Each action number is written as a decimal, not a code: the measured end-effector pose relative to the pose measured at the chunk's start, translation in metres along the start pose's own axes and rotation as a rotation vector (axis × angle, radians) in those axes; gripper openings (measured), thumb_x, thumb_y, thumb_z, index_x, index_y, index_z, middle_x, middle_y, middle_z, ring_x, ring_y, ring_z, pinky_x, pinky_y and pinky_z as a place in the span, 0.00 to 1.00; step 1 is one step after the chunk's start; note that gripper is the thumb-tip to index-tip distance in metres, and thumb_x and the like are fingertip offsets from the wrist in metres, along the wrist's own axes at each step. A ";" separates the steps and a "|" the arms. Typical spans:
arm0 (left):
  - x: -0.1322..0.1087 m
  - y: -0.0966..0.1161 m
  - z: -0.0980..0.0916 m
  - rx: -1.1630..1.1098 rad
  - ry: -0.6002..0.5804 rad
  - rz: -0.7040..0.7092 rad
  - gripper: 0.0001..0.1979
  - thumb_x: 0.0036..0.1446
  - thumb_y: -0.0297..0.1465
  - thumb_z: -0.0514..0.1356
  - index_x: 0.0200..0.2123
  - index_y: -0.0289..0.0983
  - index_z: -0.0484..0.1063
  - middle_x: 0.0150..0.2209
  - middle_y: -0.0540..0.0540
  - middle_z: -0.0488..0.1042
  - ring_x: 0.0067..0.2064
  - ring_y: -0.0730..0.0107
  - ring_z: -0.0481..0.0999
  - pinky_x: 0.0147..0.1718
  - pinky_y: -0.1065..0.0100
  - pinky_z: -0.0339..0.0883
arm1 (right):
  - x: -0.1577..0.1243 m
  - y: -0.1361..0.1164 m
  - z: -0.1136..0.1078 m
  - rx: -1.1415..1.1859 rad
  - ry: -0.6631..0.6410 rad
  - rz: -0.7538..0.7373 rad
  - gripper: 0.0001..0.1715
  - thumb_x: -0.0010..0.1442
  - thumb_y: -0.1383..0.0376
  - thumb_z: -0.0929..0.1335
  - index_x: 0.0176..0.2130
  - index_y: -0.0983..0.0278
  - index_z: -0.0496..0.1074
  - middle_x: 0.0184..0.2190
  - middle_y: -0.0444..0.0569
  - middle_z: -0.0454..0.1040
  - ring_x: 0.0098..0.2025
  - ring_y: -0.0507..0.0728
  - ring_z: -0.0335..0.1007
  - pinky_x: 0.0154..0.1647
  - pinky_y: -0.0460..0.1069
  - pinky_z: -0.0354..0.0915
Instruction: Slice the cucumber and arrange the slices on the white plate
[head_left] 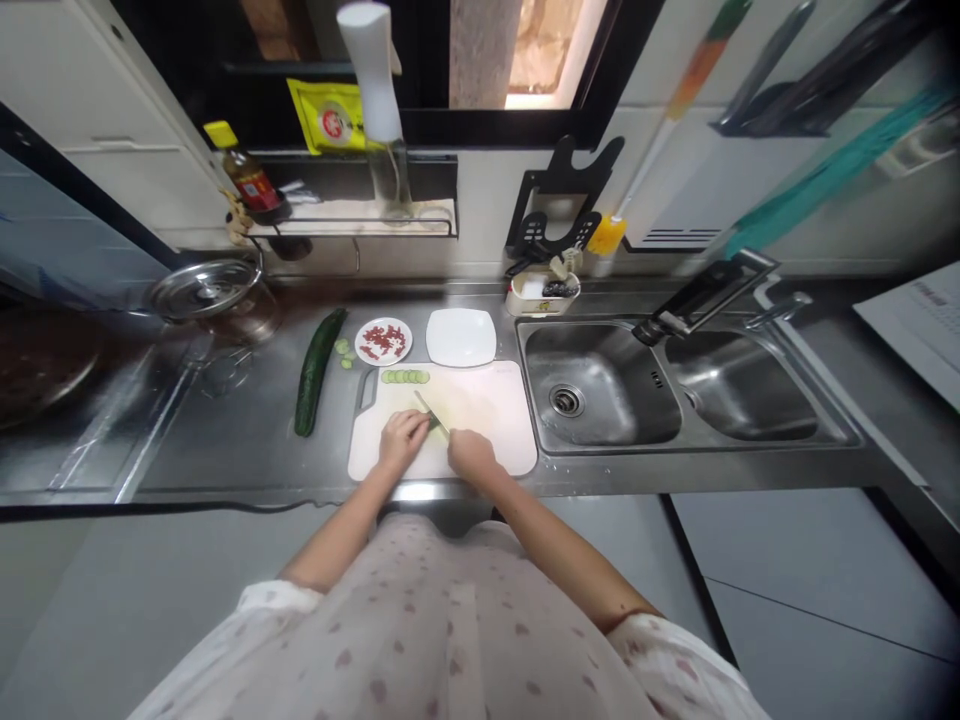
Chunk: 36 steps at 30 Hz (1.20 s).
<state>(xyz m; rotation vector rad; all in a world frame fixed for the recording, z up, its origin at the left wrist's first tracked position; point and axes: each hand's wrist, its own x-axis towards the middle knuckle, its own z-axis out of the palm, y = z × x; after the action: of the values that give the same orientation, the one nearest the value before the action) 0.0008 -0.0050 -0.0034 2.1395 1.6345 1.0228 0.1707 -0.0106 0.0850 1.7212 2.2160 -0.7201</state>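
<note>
Cucumber (433, 423) pinched by the left hand (402, 440) near the table's (240, 440) front edge risked rolling, the right hand's (471, 456) clutched knife (424, 403) nicking fingertips (422, 420).

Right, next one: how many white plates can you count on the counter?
2: a round plate holding red pieces, and a squarish plate to its right, both by the far edge of the cutting board.
</note>
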 end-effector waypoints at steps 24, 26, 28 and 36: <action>0.000 0.002 -0.001 -0.003 -0.005 -0.007 0.10 0.62 0.34 0.56 0.40 0.40 0.77 0.40 0.45 0.78 0.43 0.65 0.74 0.44 0.62 0.67 | 0.005 0.001 0.003 -0.002 0.011 -0.010 0.18 0.62 0.72 0.58 0.45 0.67 0.72 0.42 0.58 0.76 0.45 0.58 0.73 0.43 0.49 0.66; 0.001 0.002 -0.002 -0.001 -0.009 -0.004 0.10 0.62 0.34 0.56 0.40 0.40 0.77 0.40 0.45 0.78 0.43 0.65 0.74 0.44 0.62 0.67 | 0.009 -0.001 0.001 0.001 0.012 -0.020 0.18 0.63 0.72 0.58 0.46 0.67 0.72 0.42 0.58 0.76 0.46 0.58 0.73 0.43 0.49 0.65; 0.001 0.003 -0.002 -0.001 -0.011 -0.003 0.10 0.62 0.34 0.56 0.40 0.40 0.77 0.40 0.45 0.78 0.42 0.65 0.74 0.44 0.62 0.67 | 0.011 -0.003 -0.001 0.001 0.009 -0.027 0.18 0.63 0.72 0.57 0.46 0.67 0.72 0.42 0.58 0.76 0.46 0.58 0.73 0.43 0.49 0.65; 0.000 0.001 -0.001 -0.011 -0.002 -0.005 0.10 0.62 0.33 0.56 0.39 0.40 0.77 0.40 0.45 0.78 0.43 0.65 0.74 0.44 0.62 0.68 | -0.004 0.003 0.003 -0.028 -0.015 0.004 0.18 0.63 0.72 0.57 0.45 0.67 0.71 0.42 0.58 0.76 0.46 0.58 0.73 0.43 0.48 0.65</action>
<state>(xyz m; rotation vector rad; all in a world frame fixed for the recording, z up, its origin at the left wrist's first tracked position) 0.0010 -0.0054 -0.0016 2.1279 1.6285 1.0253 0.1741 -0.0150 0.0836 1.7010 2.2017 -0.6952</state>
